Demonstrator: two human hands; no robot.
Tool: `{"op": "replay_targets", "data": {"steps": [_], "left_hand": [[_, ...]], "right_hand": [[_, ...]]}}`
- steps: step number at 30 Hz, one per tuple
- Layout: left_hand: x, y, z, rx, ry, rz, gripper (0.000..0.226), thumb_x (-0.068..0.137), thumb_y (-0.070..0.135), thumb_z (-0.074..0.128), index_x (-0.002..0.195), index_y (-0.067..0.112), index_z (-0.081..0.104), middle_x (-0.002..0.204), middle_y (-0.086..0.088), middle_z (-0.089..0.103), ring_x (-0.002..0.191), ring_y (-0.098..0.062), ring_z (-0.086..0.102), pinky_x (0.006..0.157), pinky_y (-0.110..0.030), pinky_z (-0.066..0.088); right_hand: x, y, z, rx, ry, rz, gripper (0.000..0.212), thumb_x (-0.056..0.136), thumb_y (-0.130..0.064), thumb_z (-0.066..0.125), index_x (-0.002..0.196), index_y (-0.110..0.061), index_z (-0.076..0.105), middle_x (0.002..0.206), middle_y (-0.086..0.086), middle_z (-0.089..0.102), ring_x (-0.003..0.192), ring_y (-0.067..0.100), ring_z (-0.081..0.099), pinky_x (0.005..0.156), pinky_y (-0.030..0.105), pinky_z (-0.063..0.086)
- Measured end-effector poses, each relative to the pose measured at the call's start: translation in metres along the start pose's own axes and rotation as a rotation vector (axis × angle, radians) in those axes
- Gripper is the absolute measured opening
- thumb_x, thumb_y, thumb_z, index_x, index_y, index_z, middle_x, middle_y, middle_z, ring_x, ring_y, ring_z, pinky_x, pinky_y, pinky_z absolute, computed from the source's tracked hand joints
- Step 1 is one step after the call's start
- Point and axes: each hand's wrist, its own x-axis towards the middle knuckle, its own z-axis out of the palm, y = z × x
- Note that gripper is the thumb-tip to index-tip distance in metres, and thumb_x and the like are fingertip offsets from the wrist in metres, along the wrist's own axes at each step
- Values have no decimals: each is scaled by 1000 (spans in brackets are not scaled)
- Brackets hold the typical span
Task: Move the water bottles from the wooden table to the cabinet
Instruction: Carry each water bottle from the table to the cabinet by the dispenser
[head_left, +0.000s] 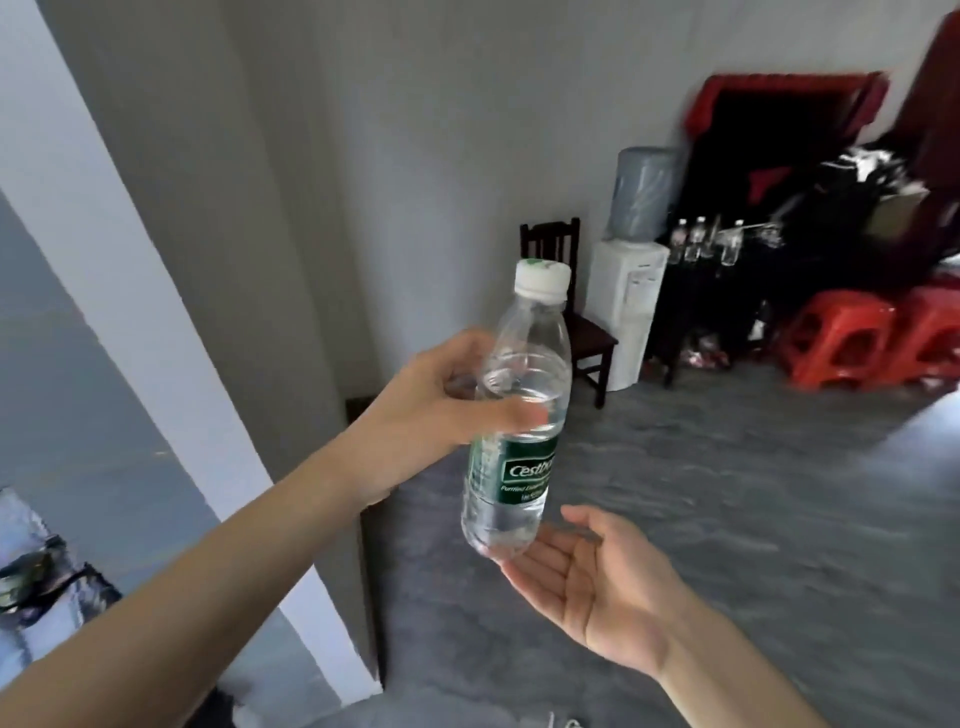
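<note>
In the frame's middle, the left hand (426, 410) clamps its grip around the water bottle (514, 415) above the label. The right hand (592, 577) lies open below. Thin, smooth plastic, partly full: probably light, squeezable; hold mid-body.

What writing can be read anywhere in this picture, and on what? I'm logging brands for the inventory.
"Cestbo": white letters on the green label of the water bottle that the left hand grips; the word runs out of sight round the side.
Smaller lines under it: too blurred to read.
Bottles on the dark table far back: too small to read.
Water dispenser: no legible text.
</note>
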Motion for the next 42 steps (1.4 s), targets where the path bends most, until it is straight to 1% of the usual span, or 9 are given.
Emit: {"op": "replay_targets", "data": {"steps": [2, 5, 8, 14, 19, 21, 25, 31, 42], "left_hand": [[11, -1, 7, 5, -50, 23, 44, 64, 22, 87, 105, 23, 70, 104, -3, 77, 92, -16, 73, 79, -28, 58], [28, -2, 18, 31, -101, 50, 43, 63, 27, 89, 102, 29, 70, 108, -3, 76, 106, -30, 72, 99, -48, 55], [50, -3, 29, 22, -136, 66, 51, 59, 39, 87, 106, 32, 70, 112, 2, 76, 110, -26, 70, 106, -57, 49], [117, -9, 63, 4, -167, 62, 52, 59, 40, 88, 107, 37, 71, 115, 0, 75, 109, -23, 71, 105, -55, 50], [196, -6, 105, 20, -228, 53, 41, 76, 19, 88, 111, 30, 70, 112, 5, 75, 107, -15, 71, 103, -50, 53], [230, 2, 126, 34, -266, 58, 41, 77, 20, 87, 113, 33, 70, 113, 9, 75, 107, -12, 71, 103, -48, 53], [292, 16, 169, 36, -314, 80, 43, 77, 22, 86, 114, 34, 69, 112, 10, 75, 99, -9, 73, 92, -34, 55], [360, 23, 216, 43, -332, 130, 45, 76, 24, 86, 117, 35, 69, 115, 8, 74, 101, -21, 73, 88, -30, 56], [473, 7, 252, 2, -358, 128, 45, 77, 27, 86, 117, 37, 69, 116, 6, 75, 104, -25, 73, 99, -49, 57]], "right_hand": [[-1, -3, -5, 29, 29, -31, 52, 97, -24, 44, 136, 11, 50, 126, 29, 63, 104, 37, 66, 81, 48, 56], [-3, -14, -13, 52, 54, -58, 53, 98, -25, 42, 136, 11, 50, 129, 29, 61, 123, 39, 58, 84, 49, 54], [-4, -35, -26, 68, 58, -83, 54, 100, -29, 41, 132, 12, 52, 128, 29, 62, 126, 38, 57, 89, 49, 53], [7, -88, -56, 134, 56, -128, 54, 99, -31, 42, 133, 11, 50, 129, 29, 62, 124, 39, 58, 90, 49, 53], [20, -156, -89, 162, 94, -182, 53, 99, -30, 42, 130, 12, 53, 125, 29, 64, 121, 38, 61, 88, 49, 54], [22, -189, -103, 177, 105, -206, 53, 99, -30, 41, 129, 12, 53, 124, 29, 64, 119, 38, 62, 89, 49, 53], [22, -252, -135, 191, 108, -244, 52, 99, -30, 42, 129, 11, 53, 124, 29, 64, 115, 38, 64, 89, 50, 54], [27, -330, -164, 163, 119, -252, 53, 99, -30, 42, 131, 10, 52, 126, 28, 63, 121, 37, 61, 96, 44, 53], [64, -427, -202, 171, 127, -274, 54, 100, -30, 41, 132, 11, 50, 126, 30, 63, 119, 38, 62, 94, 48, 52]]}}
